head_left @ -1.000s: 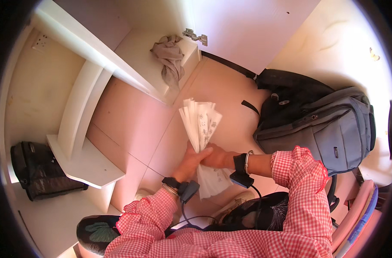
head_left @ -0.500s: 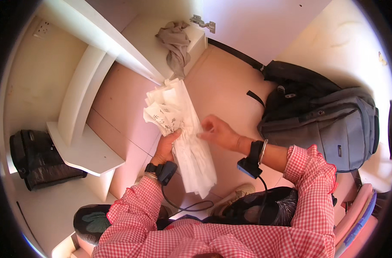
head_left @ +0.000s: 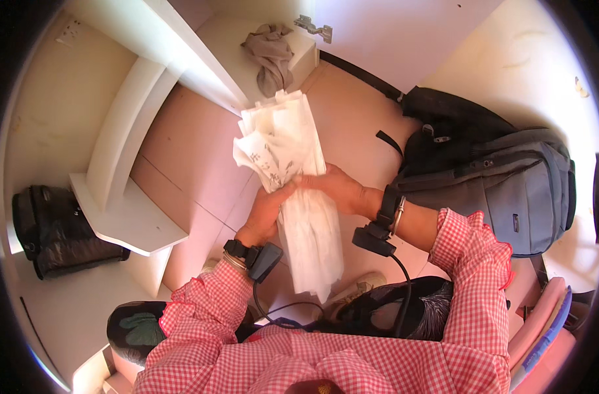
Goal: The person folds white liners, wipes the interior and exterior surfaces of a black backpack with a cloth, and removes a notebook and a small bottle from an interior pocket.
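Note:
A long bundle of folded white bags (head_left: pixel 309 230), thin and creased with dark markings on one flap, hangs over the floor in front of me. My left hand (head_left: pixel 268 207) grips its left side near the middle, thumb on top. From the right, my right hand (head_left: pixel 342 188) is closed around the same bundle, and its thumb nearly meets the left one. The fingers of both hands are partly hidden behind the bundle. Its upper end is layered and fans out a little; the lower end reaches down toward my shoes.
A grey cloth (head_left: pixel 271 59) lies crumpled on the cabinet's base (head_left: pixel 306 62), beside an open door with a metal hinge (head_left: pixel 312 28). To the right stands a grey-black backpack (head_left: pixel 503 184). A black bag (head_left: pixel 66 230) sits at left near a white shelf (head_left: pixel 132 220).
My right hand has come in from the right and now grips the bundle. The bundle has shifted slightly right and up, with my left hand still on it.

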The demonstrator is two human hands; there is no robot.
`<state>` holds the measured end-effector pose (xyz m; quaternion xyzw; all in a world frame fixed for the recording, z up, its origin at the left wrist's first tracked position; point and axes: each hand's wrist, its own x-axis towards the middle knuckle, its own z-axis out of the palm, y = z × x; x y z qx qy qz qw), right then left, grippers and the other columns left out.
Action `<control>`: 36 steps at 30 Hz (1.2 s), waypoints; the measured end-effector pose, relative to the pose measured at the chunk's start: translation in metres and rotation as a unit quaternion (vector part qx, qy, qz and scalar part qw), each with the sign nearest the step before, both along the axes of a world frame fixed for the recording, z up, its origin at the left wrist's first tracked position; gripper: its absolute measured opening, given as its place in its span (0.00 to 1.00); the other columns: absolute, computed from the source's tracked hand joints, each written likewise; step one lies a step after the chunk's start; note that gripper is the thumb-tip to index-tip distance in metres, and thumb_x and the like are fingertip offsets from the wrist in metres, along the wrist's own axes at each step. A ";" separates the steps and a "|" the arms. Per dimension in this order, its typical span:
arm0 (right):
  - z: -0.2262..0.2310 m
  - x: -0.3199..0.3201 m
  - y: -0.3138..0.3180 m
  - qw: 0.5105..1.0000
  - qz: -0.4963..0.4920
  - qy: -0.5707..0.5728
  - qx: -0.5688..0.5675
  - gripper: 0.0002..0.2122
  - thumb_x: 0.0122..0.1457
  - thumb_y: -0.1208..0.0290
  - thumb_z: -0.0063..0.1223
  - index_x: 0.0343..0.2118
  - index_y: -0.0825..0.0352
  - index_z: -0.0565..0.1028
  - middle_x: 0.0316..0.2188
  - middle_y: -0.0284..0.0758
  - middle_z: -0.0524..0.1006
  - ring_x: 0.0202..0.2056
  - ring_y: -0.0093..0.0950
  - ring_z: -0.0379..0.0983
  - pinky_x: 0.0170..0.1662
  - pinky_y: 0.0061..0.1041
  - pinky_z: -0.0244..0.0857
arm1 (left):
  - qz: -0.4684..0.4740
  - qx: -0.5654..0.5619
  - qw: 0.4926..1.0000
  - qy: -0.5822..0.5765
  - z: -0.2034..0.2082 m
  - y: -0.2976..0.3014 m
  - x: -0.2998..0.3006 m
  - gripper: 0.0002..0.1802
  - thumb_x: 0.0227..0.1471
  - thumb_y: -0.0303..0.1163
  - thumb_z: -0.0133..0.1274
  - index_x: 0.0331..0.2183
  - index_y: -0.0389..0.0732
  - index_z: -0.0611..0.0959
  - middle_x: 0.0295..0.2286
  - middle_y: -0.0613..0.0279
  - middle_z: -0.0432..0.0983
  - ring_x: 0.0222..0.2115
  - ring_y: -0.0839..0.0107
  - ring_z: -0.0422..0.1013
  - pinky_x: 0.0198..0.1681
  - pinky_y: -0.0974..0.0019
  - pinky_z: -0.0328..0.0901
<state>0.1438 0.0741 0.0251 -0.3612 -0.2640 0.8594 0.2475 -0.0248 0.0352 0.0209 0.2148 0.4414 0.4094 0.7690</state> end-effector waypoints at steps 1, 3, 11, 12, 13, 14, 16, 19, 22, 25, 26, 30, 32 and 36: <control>0.001 0.001 0.000 1.000 0.000 -0.001 -0.001 0.24 0.53 0.67 0.58 0.51 0.71 0.65 0.42 0.38 0.73 0.41 0.29 0.72 0.45 0.28 0.68 | 0.000 -0.001 1.000 -0.001 0.002 0.000 0.002 0.25 0.53 0.32 0.51 0.51 0.34 0.67 0.44 0.57 0.70 0.43 0.68 0.68 0.46 0.66 0.65; 0.004 0.003 0.002 1.000 -0.022 -0.003 -0.010 0.20 0.58 0.68 0.51 0.51 0.69 0.65 0.44 0.36 0.73 0.43 0.28 0.71 0.47 0.28 0.67 | 0.022 0.013 1.000 -0.011 0.005 0.002 0.004 0.24 0.54 0.33 0.51 0.51 0.34 0.67 0.44 0.57 0.71 0.42 0.69 0.69 0.46 0.67 0.65; 0.011 -0.006 -0.005 0.993 -0.065 0.082 0.057 0.19 0.60 0.69 0.46 0.51 0.73 0.64 0.46 0.40 0.71 0.43 0.30 0.71 0.47 0.29 0.68 | -0.103 0.043 0.992 0.065 -0.016 -0.030 -0.018 0.31 0.53 0.33 0.52 0.55 0.35 0.60 0.48 0.58 0.66 0.49 0.68 0.64 0.51 0.64 0.60; 0.014 0.000 -0.005 0.996 -0.078 0.052 0.013 0.18 0.61 0.71 0.44 0.52 0.73 0.63 0.47 0.41 0.71 0.45 0.32 0.71 0.49 0.29 0.67 | -0.104 0.058 0.990 0.081 -0.019 -0.035 -0.006 0.33 0.52 0.33 0.53 0.56 0.36 0.59 0.49 0.59 0.65 0.50 0.67 0.62 0.53 0.64 0.59; 0.021 -0.003 -0.009 0.996 -0.084 0.007 0.033 0.19 0.61 0.73 0.40 0.55 0.72 0.61 0.52 0.39 0.68 0.50 0.30 0.67 0.52 0.29 0.62 | -0.018 0.086 0.994 0.060 -0.005 -0.040 0.020 0.35 0.50 0.33 0.55 0.56 0.38 0.59 0.50 0.61 0.63 0.51 0.69 0.59 0.55 0.64 0.56; 0.021 0.007 -0.010 0.996 -0.087 -0.012 0.034 0.19 0.60 0.73 0.41 0.54 0.73 0.62 0.50 0.40 0.69 0.48 0.32 0.68 0.51 0.30 0.64 | 0.010 0.120 0.993 0.017 -0.008 -0.041 0.036 0.37 0.48 0.33 0.57 0.57 0.38 0.58 0.51 0.60 0.61 0.52 0.69 0.58 0.55 0.64 0.55; 0.017 0.007 -0.012 0.997 -0.068 -0.023 0.035 0.18 0.59 0.74 0.43 0.52 0.73 0.63 0.48 0.41 0.70 0.45 0.33 0.70 0.49 0.31 0.66 | 0.056 0.157 0.986 -0.014 -0.004 -0.043 0.038 0.40 0.47 0.32 0.58 0.57 0.39 0.57 0.52 0.59 0.60 0.52 0.68 0.57 0.56 0.64 0.54; 0.021 -0.005 -0.012 0.994 -0.105 -0.033 0.023 0.18 0.58 0.75 0.43 0.52 0.73 0.63 0.48 0.40 0.70 0.45 0.32 0.69 0.49 0.30 0.65 | 0.022 0.190 0.980 0.045 0.003 -0.042 0.029 0.40 0.48 0.37 0.57 0.57 0.38 0.56 0.53 0.57 0.59 0.52 0.66 0.58 0.55 0.62 0.56; 0.029 -0.013 -0.014 0.992 -0.123 -0.020 0.020 0.18 0.58 0.75 0.43 0.52 0.71 0.63 0.47 0.38 0.70 0.46 0.32 0.69 0.49 0.30 0.64 | 0.034 0.199 0.977 0.071 -0.002 -0.040 0.027 0.38 0.48 0.33 0.57 0.56 0.37 0.57 0.51 0.57 0.61 0.52 0.66 0.59 0.54 0.62 0.56; 0.034 -0.013 -0.011 0.994 -0.112 -0.011 0.008 0.19 0.58 0.75 0.43 0.53 0.70 0.63 0.47 0.38 0.70 0.46 0.31 0.68 0.50 0.30 0.63 | 0.057 0.182 0.971 0.143 -0.005 -0.040 0.033 0.35 0.47 0.29 0.56 0.55 0.36 0.60 0.49 0.57 0.64 0.50 0.66 0.61 0.53 0.63 0.58; 0.035 -0.011 -0.010 0.995 -0.102 -0.006 0.015 0.20 0.57 0.75 0.44 0.53 0.70 0.62 0.47 0.38 0.70 0.46 0.31 0.68 0.51 0.30 0.63 | 0.061 0.188 0.970 0.144 -0.006 -0.039 0.034 0.34 0.47 0.29 0.56 0.54 0.36 0.62 0.48 0.57 0.65 0.50 0.67 0.61 0.53 0.64 0.58; 0.048 -0.013 -0.008 0.996 -0.031 0.040 0.068 0.22 0.54 0.78 0.49 0.53 0.68 0.62 0.47 0.37 0.71 0.46 0.30 0.69 0.49 0.29 0.64 | 0.067 0.190 0.972 0.125 0.007 -0.035 0.027 0.31 0.48 0.27 0.55 0.53 0.35 0.63 0.46 0.57 0.67 0.48 0.68 0.63 0.51 0.65 0.60; 0.046 -0.013 -0.009 0.997 -0.014 0.032 0.067 0.23 0.52 0.80 0.49 0.53 0.68 0.62 0.47 0.37 0.71 0.45 0.30 0.69 0.48 0.28 0.65 | 0.042 0.195 0.972 0.126 0.004 -0.036 0.027 0.30 0.48 0.26 0.54 0.52 0.35 0.64 0.46 0.57 0.67 0.48 0.68 0.63 0.51 0.65 0.60; 0.051 -0.020 -0.013 0.996 -0.007 -0.029 0.087 0.24 0.49 0.85 0.50 0.52 0.69 0.62 0.45 0.36 0.71 0.45 0.28 0.69 0.46 0.26 0.66 | 0.001 0.195 0.972 0.130 -0.002 -0.041 0.030 0.27 0.50 0.26 0.53 0.52 0.36 0.65 0.46 0.58 0.67 0.47 0.68 0.63 0.50 0.64 0.60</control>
